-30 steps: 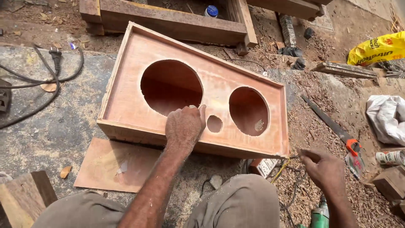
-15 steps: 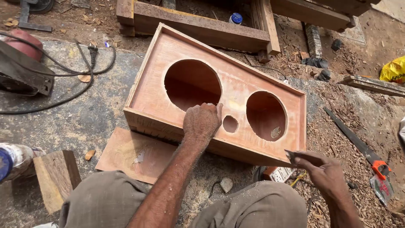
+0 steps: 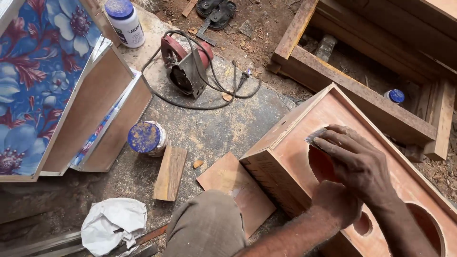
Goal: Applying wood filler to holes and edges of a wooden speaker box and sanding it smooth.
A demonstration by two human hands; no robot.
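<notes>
- Right hand (image 3: 357,164) lies over the wooden box (image 3: 281,157), fingers pinched together on a small grey scrap (image 3: 315,136), maybe sandpaper; too small to be sure.
- The scrap sits at the far rim of the large round hole (image 3: 320,167).
- Change: a moment ago this hand hung off to the side of the box. It has now come across onto the panel, so scrap and box meet.
- Left hand (image 3: 338,204) stays pressed on the panel just beside the small hole (image 3: 364,223). It is half covered by the right wrist, so I cannot tell if its fingers are spread or curled.
- The box rests tilted on the concrete floor (image 3: 209,128), its near corner over a thin plywood sheet (image 3: 228,178).
- The camera has swung left, which brings in a red power tool (image 3: 185,66), a blue-lidded jar (image 3: 145,138), a wood block (image 3: 170,172), a floral-faced cabinet (image 3: 38,71) and a white cloth (image 3: 114,221).
- Cut off: the second large hole (image 3: 428,233) runs out of frame at the bottom right. The box's right end is not seen.
- A knee (image 3: 204,223) hides part of the sheet.
</notes>
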